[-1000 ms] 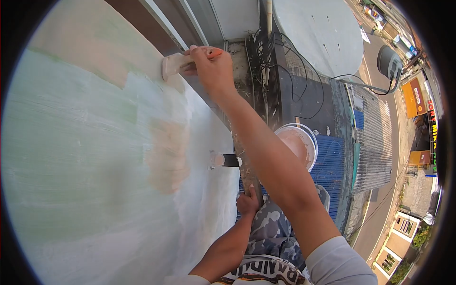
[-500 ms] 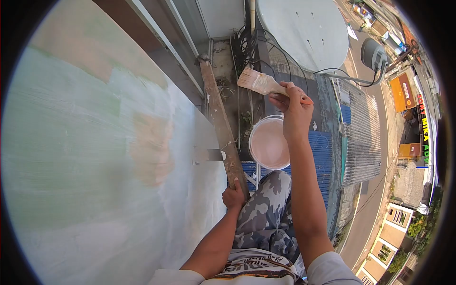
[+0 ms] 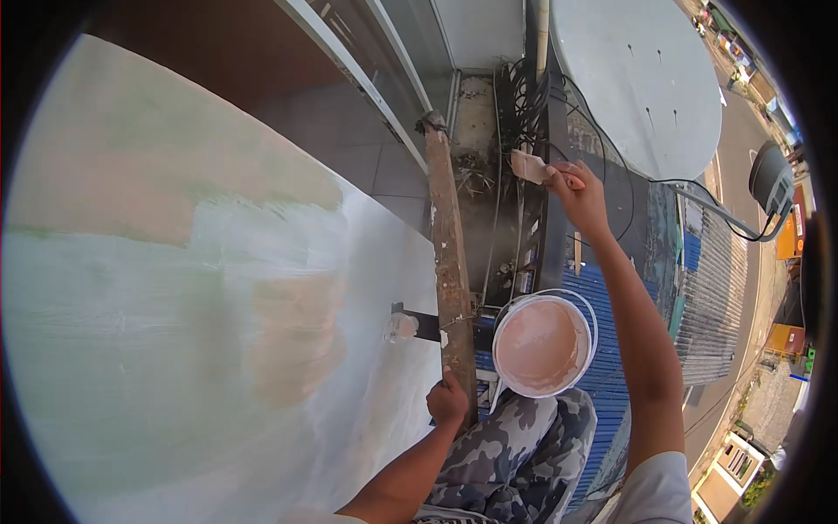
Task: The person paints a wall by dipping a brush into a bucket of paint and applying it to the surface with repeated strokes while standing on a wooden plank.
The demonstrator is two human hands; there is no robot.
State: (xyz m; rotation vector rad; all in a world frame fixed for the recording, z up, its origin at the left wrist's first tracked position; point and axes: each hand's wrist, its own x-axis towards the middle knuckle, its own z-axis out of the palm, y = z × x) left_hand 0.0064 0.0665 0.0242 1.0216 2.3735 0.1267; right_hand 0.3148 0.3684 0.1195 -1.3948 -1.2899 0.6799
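My right hand is closed around the handle of a paintbrush, its pinkish bristles pointing left. It is held out beyond a white bucket of pale pink paint, which stands just past my knees with its wire handle lowered to the right. With my left hand I grip the near end of a long, weathered wooden plank. To the left spreads a wall with uneven patches of white, green and pink paint.
A dark metal bracket crosses under the plank. Ahead are bundled black cables, a large pale dish and a lamp on an arm. Blue corrugated roofing and a street lie far below; a glass door frame stands upper left.
The view has swung, so the scene sits farther right and lower. My right hand has carried the brush farther forward, away from the bucket. My left hand stays on the plank.
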